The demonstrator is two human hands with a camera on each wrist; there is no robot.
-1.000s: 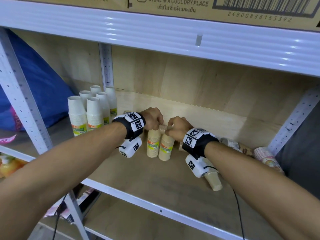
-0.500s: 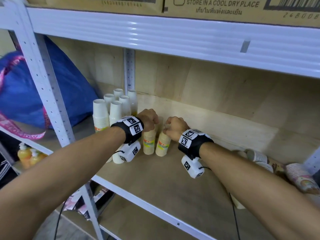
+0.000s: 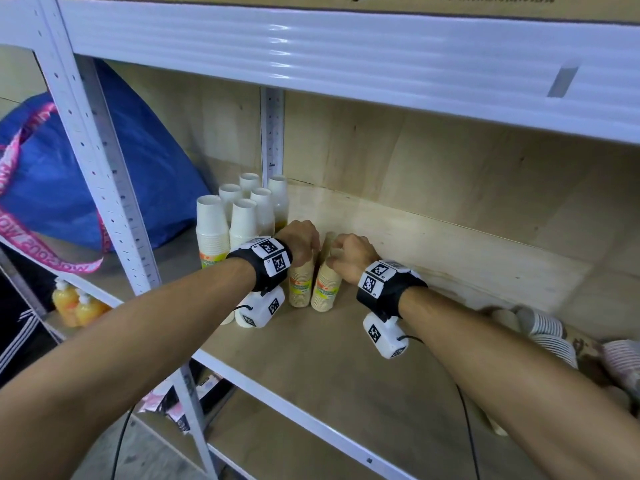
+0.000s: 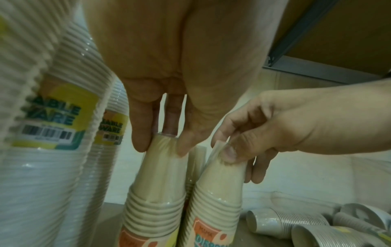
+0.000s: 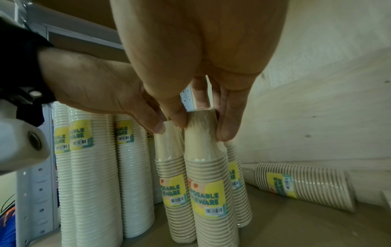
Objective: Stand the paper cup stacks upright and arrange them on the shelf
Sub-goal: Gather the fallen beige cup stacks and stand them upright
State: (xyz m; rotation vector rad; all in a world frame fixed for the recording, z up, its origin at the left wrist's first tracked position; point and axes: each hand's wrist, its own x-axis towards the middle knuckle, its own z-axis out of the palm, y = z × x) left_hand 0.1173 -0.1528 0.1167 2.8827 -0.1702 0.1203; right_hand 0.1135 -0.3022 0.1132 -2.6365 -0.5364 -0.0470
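Two tan paper cup stacks stand side by side on the wooden shelf point(image 3: 329, 362), wrapped in clear film. My left hand point(image 3: 301, 242) pinches the top of the left tan stack point(image 3: 300, 289) between fingers and thumb, which shows close up in the left wrist view point(image 4: 156, 180). My right hand point(image 3: 349, 254) pinches the top of the right tan stack point(image 3: 323, 289), also seen from the right wrist point(image 5: 209, 175). A third tan stack point(image 5: 234, 175) stands just behind them. Several white cup stacks point(image 3: 242, 216) stand upright at the back left corner.
More cup stacks point(image 3: 547, 327) lie on their sides at the right end of the shelf, one with a yellow label point(image 5: 300, 183). A white upright post point(image 3: 104, 150) frames the left side, with a blue bag point(image 3: 62, 168) beyond. The upper shelf beam point(image 3: 346, 50) hangs low overhead.
Both hands have carried the two tan stacks to the left, closer to the white stacks. My view has turned so the lying stacks sit further right.
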